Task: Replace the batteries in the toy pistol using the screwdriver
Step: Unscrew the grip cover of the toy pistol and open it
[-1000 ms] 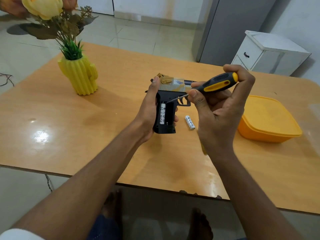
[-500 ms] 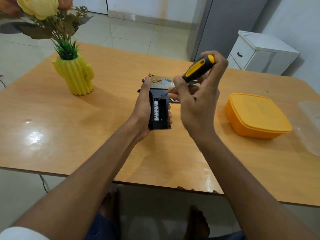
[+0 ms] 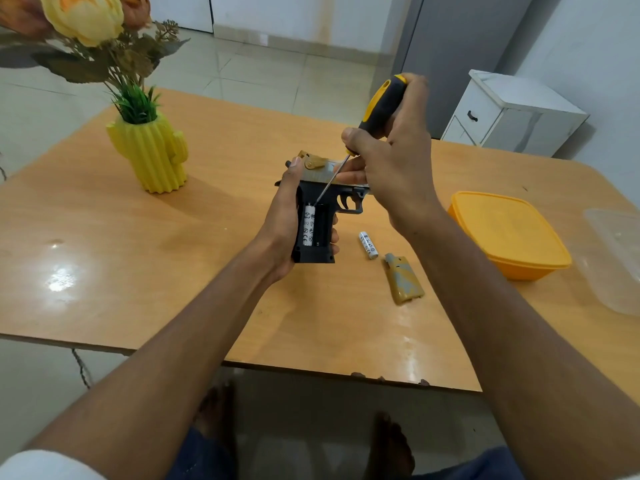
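My left hand [image 3: 282, 223] grips the black and gold toy pistol [image 3: 320, 199] by its grip, with the battery bay facing up. One white battery [image 3: 309, 224] sits in the left slot of the bay; the slot beside it looks dark. My right hand [image 3: 391, 161] holds the black and yellow screwdriver [image 3: 381, 105] steeply tilted, and its thin tip touches the top end of that battery. A second white battery [image 3: 368, 244] lies on the table to the right of the pistol. The gold battery cover [image 3: 404, 278] lies just right of it.
A yellow cactus vase with artificial flowers [image 3: 150, 152] stands at the back left of the wooden table [image 3: 138, 271]. An orange lidded box [image 3: 507, 233] sits at the right, a clear plastic container [image 3: 620, 258] beyond it. A white cabinet [image 3: 512, 112] stands behind the table.
My right hand has raised the screwdriver handle from nearly level to steep, and the tip has moved down onto the top of the battery. The loose battery and cover show again.
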